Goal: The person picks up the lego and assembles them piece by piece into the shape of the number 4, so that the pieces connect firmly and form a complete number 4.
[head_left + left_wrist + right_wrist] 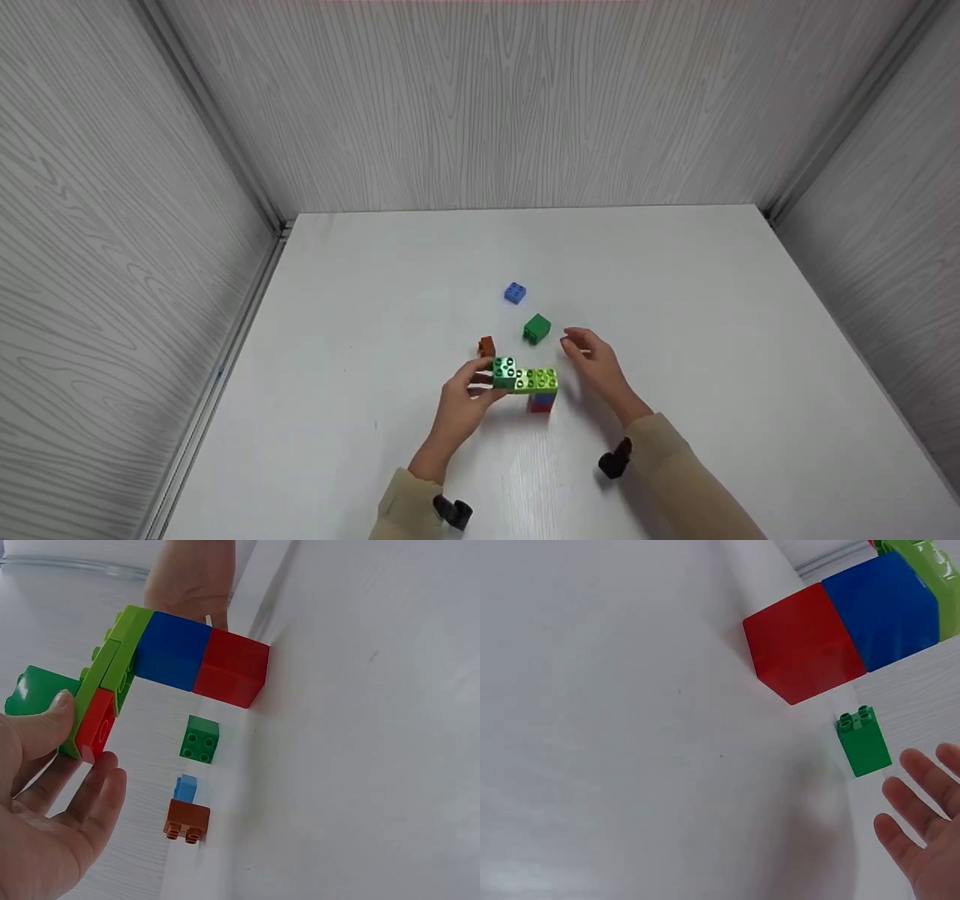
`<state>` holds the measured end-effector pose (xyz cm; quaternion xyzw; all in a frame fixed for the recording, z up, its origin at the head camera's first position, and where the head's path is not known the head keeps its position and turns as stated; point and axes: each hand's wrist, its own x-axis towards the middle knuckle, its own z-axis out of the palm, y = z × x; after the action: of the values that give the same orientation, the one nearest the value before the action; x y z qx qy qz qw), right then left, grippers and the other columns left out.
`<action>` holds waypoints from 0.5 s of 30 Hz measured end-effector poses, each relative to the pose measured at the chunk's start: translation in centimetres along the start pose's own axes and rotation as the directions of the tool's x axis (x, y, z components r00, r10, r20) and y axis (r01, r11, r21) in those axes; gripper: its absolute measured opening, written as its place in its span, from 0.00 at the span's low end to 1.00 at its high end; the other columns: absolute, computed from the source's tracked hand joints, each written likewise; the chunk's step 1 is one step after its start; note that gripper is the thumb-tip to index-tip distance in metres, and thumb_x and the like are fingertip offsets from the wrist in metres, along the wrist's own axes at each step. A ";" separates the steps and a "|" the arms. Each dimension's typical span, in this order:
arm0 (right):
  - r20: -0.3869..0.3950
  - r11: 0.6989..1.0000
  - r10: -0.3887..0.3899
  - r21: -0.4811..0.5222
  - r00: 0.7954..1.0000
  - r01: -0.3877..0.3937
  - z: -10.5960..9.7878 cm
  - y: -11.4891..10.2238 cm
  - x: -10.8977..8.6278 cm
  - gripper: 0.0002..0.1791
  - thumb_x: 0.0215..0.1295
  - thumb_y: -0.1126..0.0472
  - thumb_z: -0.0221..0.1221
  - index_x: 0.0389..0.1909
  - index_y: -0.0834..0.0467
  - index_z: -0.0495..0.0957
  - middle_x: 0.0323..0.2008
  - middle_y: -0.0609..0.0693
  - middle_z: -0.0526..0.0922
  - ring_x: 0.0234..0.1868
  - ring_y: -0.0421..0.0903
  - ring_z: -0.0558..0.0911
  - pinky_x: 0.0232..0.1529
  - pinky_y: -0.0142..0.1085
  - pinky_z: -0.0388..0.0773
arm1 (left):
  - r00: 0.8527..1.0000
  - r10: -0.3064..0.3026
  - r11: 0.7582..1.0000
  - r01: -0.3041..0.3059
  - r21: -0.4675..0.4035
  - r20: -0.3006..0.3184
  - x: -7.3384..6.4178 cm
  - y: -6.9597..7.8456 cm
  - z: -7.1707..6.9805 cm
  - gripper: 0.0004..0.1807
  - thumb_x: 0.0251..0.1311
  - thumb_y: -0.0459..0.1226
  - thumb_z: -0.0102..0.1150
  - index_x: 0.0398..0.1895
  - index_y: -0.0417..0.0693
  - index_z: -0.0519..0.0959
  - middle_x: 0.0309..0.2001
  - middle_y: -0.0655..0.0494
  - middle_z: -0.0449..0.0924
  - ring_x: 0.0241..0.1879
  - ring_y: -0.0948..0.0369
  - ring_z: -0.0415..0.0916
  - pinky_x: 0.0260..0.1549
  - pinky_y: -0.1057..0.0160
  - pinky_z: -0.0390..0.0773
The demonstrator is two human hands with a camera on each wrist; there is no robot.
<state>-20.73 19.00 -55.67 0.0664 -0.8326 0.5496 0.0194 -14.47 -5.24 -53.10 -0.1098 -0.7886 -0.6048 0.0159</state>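
Observation:
My left hand (457,409) pinches the left end of a brick assembly, thumb on top and fingers underneath. In the left wrist view the assembly has a standing red brick (232,667), a blue brick (172,651) on it, then lime green pieces (112,664) reaching sideways. At the held end a dark green brick (43,691) sits on top, and a smaller red brick (97,726) hangs below. My right hand (598,369) hovers to the right of the assembly with relaxed fingers (907,806), holding nothing.
Loose on the white table (360,300) beyond the hands lie a green brick (537,328), a small blue brick (515,292) and an orange-brown brick (487,345). The brown one lies close to my left fingertips in the head view. Grey wood-grain walls (480,105) enclose the table.

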 end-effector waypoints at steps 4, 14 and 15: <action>-0.021 0.999 0.000 -0.048 1.000 -0.001 0.8 1.9 1.5 0.23 0.66 0.53 0.56 0.56 0.63 0.72 0.49 0.55 0.78 0.51 0.50 0.75 0.52 0.47 0.71 | 1.000 -0.019 1.000 0.019 0.009 -0.004 0.2 -1.1 0.1 0.24 0.52 0.38 0.66 0.54 0.55 0.74 0.51 0.59 0.75 0.46 0.58 0.75 0.43 0.62 0.76; 0.098 0.941 -0.004 -0.336 0.995 0.037 1.8 1.4 3.4 0.27 0.64 0.53 0.58 0.61 0.59 0.68 0.59 0.55 0.71 0.62 0.52 0.66 0.62 0.48 0.60 | 1.000 0.006 1.000 -0.006 -0.002 -0.006 0.1 -1.1 0.1 0.25 0.52 0.39 0.67 0.55 0.53 0.74 0.51 0.59 0.75 0.46 0.61 0.75 0.42 0.63 0.76; 0.111 0.923 -0.018 -0.380 0.994 0.059 1.9 1.3 3.6 0.27 0.63 0.53 0.59 0.61 0.59 0.68 0.59 0.55 0.70 0.62 0.53 0.66 0.62 0.48 0.61 | 1.000 0.015 1.000 -0.015 -0.002 -0.008 0.1 -1.1 0.1 0.25 0.52 0.39 0.66 0.56 0.53 0.74 0.51 0.58 0.75 0.46 0.60 0.75 0.42 0.63 0.76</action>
<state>-24.35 17.45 -57.28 0.1066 -0.9221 0.3720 -0.0014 -14.81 -5.43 -54.18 -0.1134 -0.7871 -0.6059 0.0233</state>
